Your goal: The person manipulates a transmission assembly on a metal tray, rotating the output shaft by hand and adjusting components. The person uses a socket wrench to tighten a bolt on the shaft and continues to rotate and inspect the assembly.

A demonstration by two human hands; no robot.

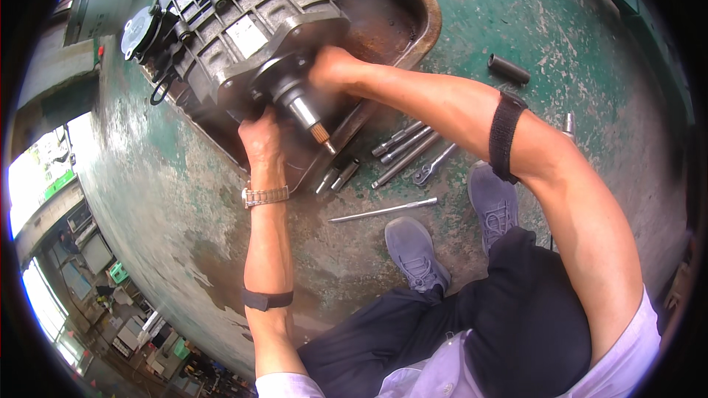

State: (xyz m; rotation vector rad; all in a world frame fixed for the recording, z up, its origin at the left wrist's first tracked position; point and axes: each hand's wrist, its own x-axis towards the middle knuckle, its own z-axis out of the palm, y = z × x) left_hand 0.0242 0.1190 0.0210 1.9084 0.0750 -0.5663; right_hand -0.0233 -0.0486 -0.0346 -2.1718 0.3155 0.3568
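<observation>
A grey ribbed metal gearbox (221,37) sits in a rusty, oil-stained metal tray (424,11). A splined input shaft (304,114) sticks out of its near end toward me. My left hand (259,138) is at the lower left of that end face, its fingers hidden under the housing. On the other side of the shaft, my right hand (335,71) reaches against the end of the gearbox. It is slightly blurred, and its fingers are out of sight behind the hand and in shadow. Whether either hand grips the housing cannot be made out.
By the tray's near edge lie short sockets (344,175), several metal bars (405,156) and a ratchet (434,166). A long thin rod (383,210) rests before my shoes (417,250). One dark tube-shaped socket (509,68) lies farther right on the worn green floor (487,0).
</observation>
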